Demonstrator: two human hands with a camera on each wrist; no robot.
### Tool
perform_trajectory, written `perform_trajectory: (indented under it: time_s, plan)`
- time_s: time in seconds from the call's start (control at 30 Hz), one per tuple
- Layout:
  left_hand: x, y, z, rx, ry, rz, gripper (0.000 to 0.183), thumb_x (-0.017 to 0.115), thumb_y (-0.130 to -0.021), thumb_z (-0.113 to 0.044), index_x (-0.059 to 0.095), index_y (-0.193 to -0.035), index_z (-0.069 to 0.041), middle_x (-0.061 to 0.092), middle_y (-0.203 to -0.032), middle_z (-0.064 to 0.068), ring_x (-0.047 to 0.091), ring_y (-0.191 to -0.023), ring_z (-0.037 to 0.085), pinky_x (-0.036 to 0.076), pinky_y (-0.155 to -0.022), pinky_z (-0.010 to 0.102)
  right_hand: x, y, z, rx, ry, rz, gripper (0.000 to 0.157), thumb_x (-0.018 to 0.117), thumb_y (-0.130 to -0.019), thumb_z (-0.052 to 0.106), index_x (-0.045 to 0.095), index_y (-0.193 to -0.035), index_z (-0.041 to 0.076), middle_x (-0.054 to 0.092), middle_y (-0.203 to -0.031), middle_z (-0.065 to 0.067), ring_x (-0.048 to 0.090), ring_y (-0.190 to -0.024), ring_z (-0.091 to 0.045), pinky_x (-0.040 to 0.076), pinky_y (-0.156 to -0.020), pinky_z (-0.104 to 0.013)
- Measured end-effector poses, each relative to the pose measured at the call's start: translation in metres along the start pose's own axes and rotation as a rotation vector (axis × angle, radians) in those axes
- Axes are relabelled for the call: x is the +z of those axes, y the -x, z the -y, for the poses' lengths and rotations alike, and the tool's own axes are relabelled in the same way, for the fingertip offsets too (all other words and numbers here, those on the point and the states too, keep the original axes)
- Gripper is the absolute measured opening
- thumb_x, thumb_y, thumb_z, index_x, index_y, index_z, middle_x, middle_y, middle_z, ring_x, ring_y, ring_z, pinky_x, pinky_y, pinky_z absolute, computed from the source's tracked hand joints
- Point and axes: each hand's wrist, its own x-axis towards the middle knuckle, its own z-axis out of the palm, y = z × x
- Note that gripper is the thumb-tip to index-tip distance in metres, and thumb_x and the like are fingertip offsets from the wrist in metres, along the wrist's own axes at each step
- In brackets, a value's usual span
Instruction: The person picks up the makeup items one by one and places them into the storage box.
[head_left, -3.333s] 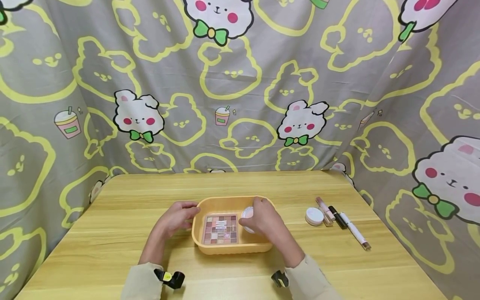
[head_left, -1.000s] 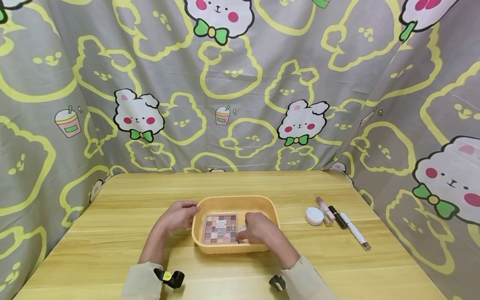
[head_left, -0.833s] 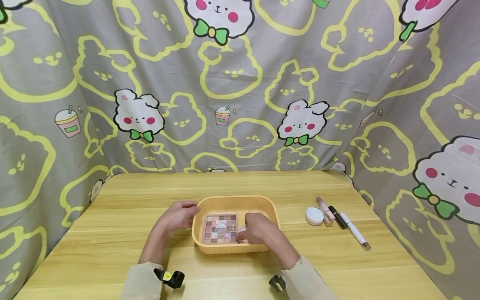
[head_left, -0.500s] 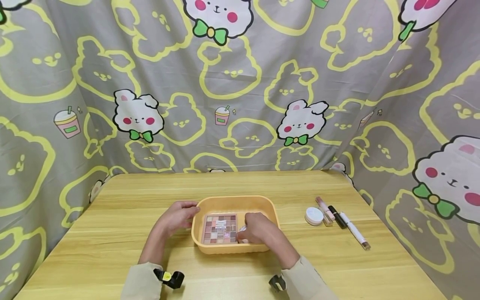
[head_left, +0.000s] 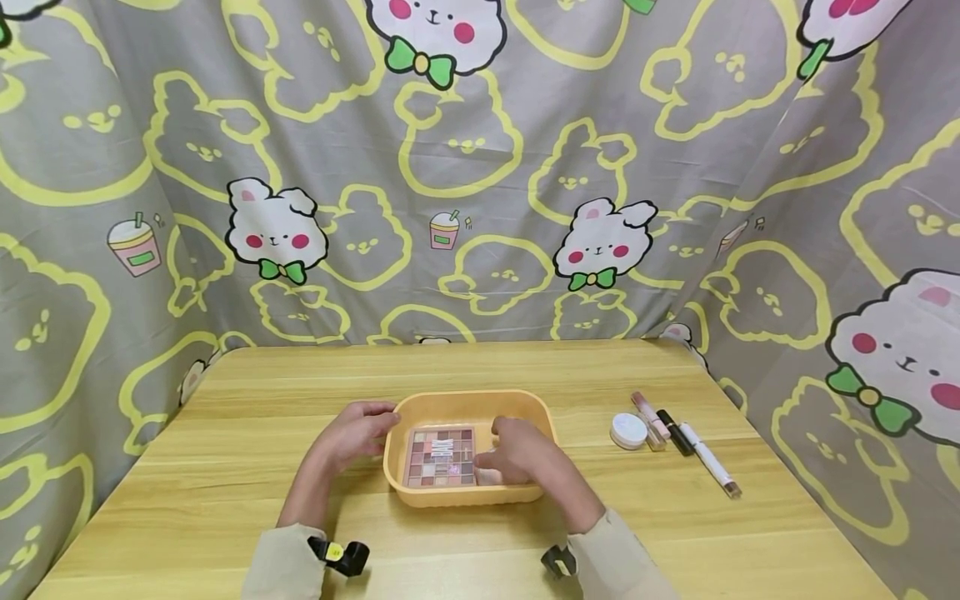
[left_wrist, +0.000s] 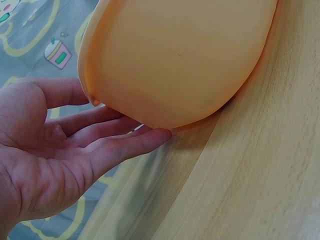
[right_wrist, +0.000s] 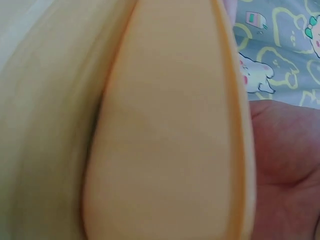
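A yellow plastic basket [head_left: 472, 497] sits on the wooden table. In its left half lies an eyeshadow palette [head_left: 441, 458] with many square pans. My left hand [head_left: 358, 432] is at the basket's left end; in the left wrist view its thumb touches the rim and its straight fingers lie against the wall [left_wrist: 175, 65]. My right hand [head_left: 528, 454] is inside the basket on the right, thumb and forefinger apart, over a round white compact [head_left: 489, 477] that it mostly hides. The basket wall hides the right fingers in the right wrist view.
To the right on the table [head_left: 225, 467] stand a round white jar [head_left: 628, 431], a pink tube [head_left: 649, 417], a black tube [head_left: 676, 433] and a long white pen-like stick [head_left: 711, 461]. A patterned curtain [head_left: 465, 283] hangs behind.
My right hand lowered the white compact into the basket beside the palette. In the last half second its fingers have spread and it has risen slightly. My left hand has stayed in place.
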Motion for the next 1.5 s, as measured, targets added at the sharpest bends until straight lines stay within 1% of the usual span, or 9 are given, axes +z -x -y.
perform_trajectory:
  time_s: [0.07, 0.17, 0.33, 0.47, 0.57, 0.77, 0.97, 1.23, 1.5]
  plan:
    - [0.0, 0.0, 0.0, 0.002, 0.0, 0.004, 0.046, 0.053, -0.104, -0.018, 0.049, -0.142, 0.008, 0.057, -0.14, 0.027, 0.058, -0.128, 0.039, 0.057, -0.096, 0.049, -0.005, 0.0, -0.001, 0.009, -0.053, -0.017, 0.061, 0.077, -0.09, 0.033, 0.057, -0.129, -0.01, 0.067, -0.123, -0.025, 0.063, -0.116, -0.04, 0.052, -0.099, -0.051]
    - [0.0, -0.001, 0.0, 0.005, -0.003, 0.005, 0.047, 0.053, -0.104, -0.018, 0.049, -0.142, 0.008, 0.057, -0.14, 0.027, 0.058, -0.129, 0.039, 0.057, -0.096, 0.049, -0.011, -0.001, -0.004, 0.019, -0.122, -0.071, 0.061, 0.077, -0.09, 0.03, 0.055, -0.132, -0.009, 0.064, -0.128, -0.026, 0.062, -0.118, -0.039, 0.051, -0.1, -0.052]
    - [0.0, -0.001, 0.0, 0.003, -0.003, -0.003, 0.046, 0.053, -0.104, -0.018, 0.05, -0.142, 0.008, 0.058, -0.139, 0.026, 0.059, -0.128, 0.039, 0.057, -0.096, 0.049, -0.021, 0.0, -0.007, 0.037, -0.135, -0.141, 0.058, 0.075, -0.091, 0.031, 0.058, -0.133, -0.005, 0.066, -0.125, -0.023, 0.064, -0.113, -0.036, 0.054, -0.094, -0.05]
    - [0.0, -0.001, 0.0, -0.003, -0.005, -0.009, 0.047, 0.053, -0.104, -0.018, 0.049, -0.143, 0.008, 0.058, -0.139, 0.027, 0.058, -0.128, 0.038, 0.057, -0.096, 0.05, -0.027, 0.003, -0.008, 0.072, -0.149, -0.15, 0.058, 0.074, -0.093, 0.033, 0.057, -0.135, -0.002, 0.066, -0.125, -0.023, 0.064, -0.112, -0.035, 0.055, -0.092, -0.049]
    - [0.0, -0.001, 0.001, -0.005, -0.009, -0.012, 0.047, 0.054, -0.104, -0.018, 0.05, -0.142, 0.008, 0.058, -0.14, 0.026, 0.058, -0.128, 0.039, 0.057, -0.096, 0.05, -0.032, 0.004, -0.011, 0.086, -0.162, -0.165, 0.056, 0.073, -0.094, 0.033, 0.058, -0.135, -0.001, 0.066, -0.124, -0.023, 0.065, -0.108, -0.034, 0.057, -0.089, -0.048]
    - [0.0, -0.001, 0.002, -0.007, -0.013, -0.011, 0.046, 0.054, -0.104, -0.019, 0.05, -0.142, 0.008, 0.058, -0.14, 0.026, 0.058, -0.129, 0.039, 0.057, -0.096, 0.05, -0.042, 0.007, -0.02, 0.088, -0.19, -0.213, 0.052, 0.072, -0.094, 0.031, 0.059, -0.132, -0.001, 0.068, -0.119, -0.021, 0.067, -0.103, -0.033, 0.058, -0.082, -0.045]
    - [0.0, -0.001, 0.0, -0.01, 0.001, -0.01, 0.046, 0.054, -0.104, -0.018, 0.05, -0.142, 0.008, 0.059, -0.138, 0.026, 0.059, -0.127, 0.038, 0.057, -0.096, 0.049, -0.051, 0.008, -0.034, 0.071, -0.193, -0.26, 0.051, 0.07, -0.095, 0.031, 0.059, -0.132, -0.003, 0.069, -0.116, -0.022, 0.067, -0.104, -0.035, 0.058, -0.084, -0.047]
    - [0.0, -0.001, 0.0, -0.005, 0.003, -0.005, 0.046, 0.054, -0.104, -0.018, 0.05, -0.141, 0.008, 0.059, -0.138, 0.026, 0.06, -0.127, 0.037, 0.057, -0.097, 0.049, -0.062, 0.008, -0.048, 0.112, -0.197, -0.283, 0.053, 0.068, -0.096, 0.035, 0.058, -0.133, -0.002, 0.068, -0.116, -0.021, 0.067, -0.101, -0.033, 0.058, -0.081, -0.045]
    - [-0.001, -0.001, 0.001, 0.001, -0.005, 0.0, 0.046, 0.054, -0.104, -0.019, 0.05, -0.142, 0.008, 0.059, -0.138, 0.026, 0.059, -0.127, 0.037, 0.057, -0.096, 0.05, -0.069, 0.01, -0.063, 0.17, -0.119, -0.336, 0.051, 0.064, -0.099, 0.034, 0.056, -0.134, -0.004, 0.066, -0.121, -0.026, 0.066, -0.106, -0.039, 0.056, -0.085, -0.05]
